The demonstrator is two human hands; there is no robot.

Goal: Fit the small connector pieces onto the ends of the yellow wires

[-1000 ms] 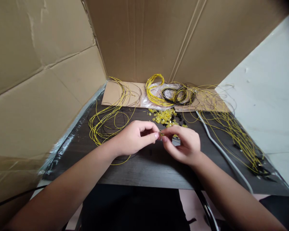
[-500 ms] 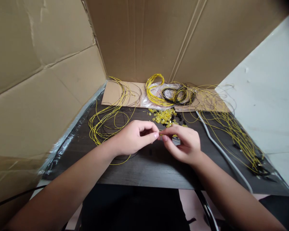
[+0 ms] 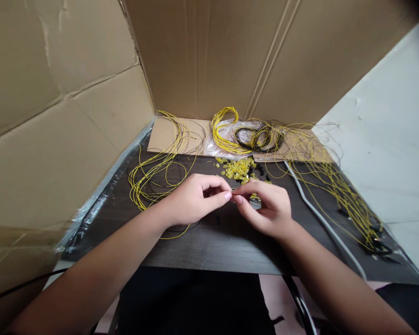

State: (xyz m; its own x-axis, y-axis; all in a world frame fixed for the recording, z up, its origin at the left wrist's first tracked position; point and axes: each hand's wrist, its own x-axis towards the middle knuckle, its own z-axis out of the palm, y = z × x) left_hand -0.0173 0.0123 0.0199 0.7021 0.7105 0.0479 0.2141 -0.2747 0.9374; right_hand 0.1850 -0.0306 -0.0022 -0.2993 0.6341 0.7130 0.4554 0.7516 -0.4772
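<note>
Over the middle of the table, my left hand (image 3: 199, 199) is closed in a pinch, thumb against forefinger. My right hand (image 3: 267, 204) pinches too, its fingertips meeting those of the left. Something thin and small sits between the fingertips; the fingers cover most of it, so its kind cannot be made out. Thin yellow and black wires (image 3: 143, 179) lie in loose loops to the left, passing behind my left wrist. Just beyond the hands is a pile of small clear-yellow plastic pieces (image 3: 239, 168), with small black pieces (image 3: 261, 169) beside it.
A yellow wire coil (image 3: 216, 132) and a black wire coil (image 3: 265, 138) rest on a plastic bag and flat cardboard (image 3: 192, 137) at the back. Tangled yellow wires (image 3: 349, 197) with black ends spread at right. A grey cable (image 3: 317, 211) crosses the dark table (image 3: 209, 253). Cardboard walls (image 3: 101, 107) stand around.
My fingertips have drawn slightly closer together, narrowing the gap between the hands. The wires and small pieces on the table have not moved.
</note>
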